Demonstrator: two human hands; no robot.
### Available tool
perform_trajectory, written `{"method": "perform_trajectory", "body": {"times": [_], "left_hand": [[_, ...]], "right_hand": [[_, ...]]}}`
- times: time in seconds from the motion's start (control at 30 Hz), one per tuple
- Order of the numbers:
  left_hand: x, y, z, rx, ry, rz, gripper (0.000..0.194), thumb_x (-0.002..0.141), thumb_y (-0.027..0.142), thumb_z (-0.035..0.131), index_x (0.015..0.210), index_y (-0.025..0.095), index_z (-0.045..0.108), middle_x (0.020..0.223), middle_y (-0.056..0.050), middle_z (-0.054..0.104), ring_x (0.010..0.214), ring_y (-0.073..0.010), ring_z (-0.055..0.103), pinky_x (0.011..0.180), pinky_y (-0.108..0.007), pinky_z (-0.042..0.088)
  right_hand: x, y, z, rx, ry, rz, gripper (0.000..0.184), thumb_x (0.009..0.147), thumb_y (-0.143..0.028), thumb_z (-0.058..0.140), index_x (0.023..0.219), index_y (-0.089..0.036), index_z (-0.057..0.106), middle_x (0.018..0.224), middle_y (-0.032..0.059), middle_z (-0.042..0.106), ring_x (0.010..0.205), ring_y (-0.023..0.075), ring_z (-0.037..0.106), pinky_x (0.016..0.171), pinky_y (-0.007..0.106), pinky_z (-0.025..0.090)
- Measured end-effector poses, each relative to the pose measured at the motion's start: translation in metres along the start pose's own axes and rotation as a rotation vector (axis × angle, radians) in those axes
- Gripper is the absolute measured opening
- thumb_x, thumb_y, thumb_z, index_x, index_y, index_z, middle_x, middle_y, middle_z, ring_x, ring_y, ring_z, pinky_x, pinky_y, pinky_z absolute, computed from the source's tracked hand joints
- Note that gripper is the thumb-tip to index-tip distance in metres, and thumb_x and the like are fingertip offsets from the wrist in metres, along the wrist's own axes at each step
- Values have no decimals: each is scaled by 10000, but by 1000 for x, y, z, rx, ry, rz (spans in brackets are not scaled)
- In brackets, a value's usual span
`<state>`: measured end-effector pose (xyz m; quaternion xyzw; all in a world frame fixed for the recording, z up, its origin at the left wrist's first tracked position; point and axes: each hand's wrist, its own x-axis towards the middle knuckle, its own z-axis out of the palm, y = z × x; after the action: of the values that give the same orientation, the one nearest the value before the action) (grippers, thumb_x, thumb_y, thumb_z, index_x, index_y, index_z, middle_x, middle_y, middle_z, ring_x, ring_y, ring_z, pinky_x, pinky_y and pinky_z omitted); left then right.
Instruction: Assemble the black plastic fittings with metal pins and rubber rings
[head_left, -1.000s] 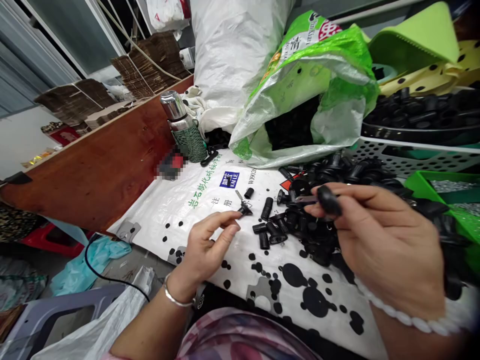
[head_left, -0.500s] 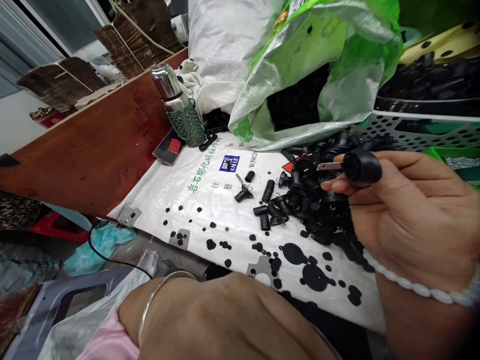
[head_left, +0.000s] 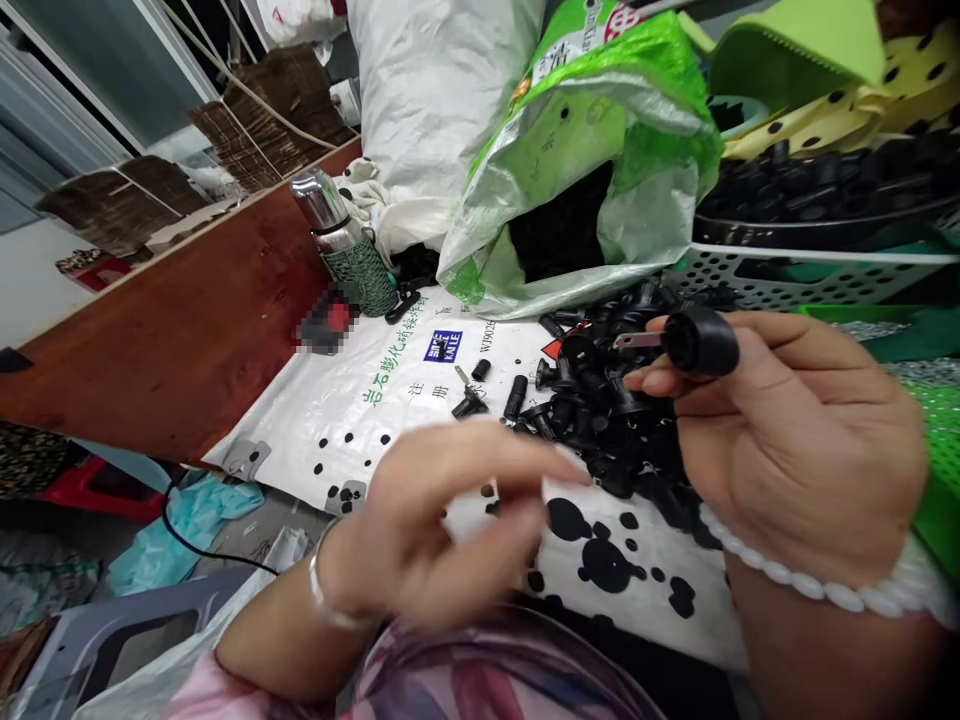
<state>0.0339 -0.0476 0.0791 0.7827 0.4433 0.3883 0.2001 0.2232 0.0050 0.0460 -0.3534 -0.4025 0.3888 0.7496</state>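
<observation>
My right hand (head_left: 802,430) pinches a black round plastic part (head_left: 701,340) between thumb and fingers. A flat metal terminal (head_left: 641,341) with a small hole sticks out of it to the left. Slightly blurred, my left hand (head_left: 457,520) hovers over the white printed sheet (head_left: 277,420), thumb and forefinger curved and apart, with nothing visible between them. Behind it lies a heap of black plastic parts (head_left: 592,400). A loose part with a metal tab (head_left: 470,402) and a short black cap (head_left: 481,370) rest left of the heap.
A green and white bag (head_left: 480,240) stands open behind the heap, black contents inside. At right are a white perforated basket (head_left: 810,272) and a green tray (head_left: 937,440). A thermos (head_left: 352,250) stands by the brown board (head_left: 165,310). Flat black spots (head_left: 607,565) mark the sheet.
My left hand has risen from the bottom edge and moved forward over the sheet, its fingers now showing. My right hand still holds the part. The view has shifted a little.
</observation>
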Motion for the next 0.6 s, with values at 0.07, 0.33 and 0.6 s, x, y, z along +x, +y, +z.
{"method": "perform_trajectory", "body": {"times": [0.07,0.33,0.6], "left_hand": [[21,-26,16,148,-32,15,163,812,213,499,896,194,638,812,-51,663,737,-169,609,704,-321,491],[64,-95,56,626,-321,-123,241,778,382,559,813,166,661,838,-82,623,871,-242,557,870,-435,377],[47,-93,46,584,-382,-110,185,758,292,600,923,212,628,932,-50,607,953,-224,542,1021,-514,190]], "right_hand": [[0,1,-1,9,-13,-6,54,767,-164,610,784,-143,657,762,42,666,548,135,625,559,311,543],[2,0,-3,-25,-52,-32,91,783,-208,619,835,-145,659,755,36,664,566,122,625,564,274,522],[-3,-9,-7,4,-66,-2,93,780,-221,622,833,-158,665,791,40,663,595,126,626,562,265,530]]}}
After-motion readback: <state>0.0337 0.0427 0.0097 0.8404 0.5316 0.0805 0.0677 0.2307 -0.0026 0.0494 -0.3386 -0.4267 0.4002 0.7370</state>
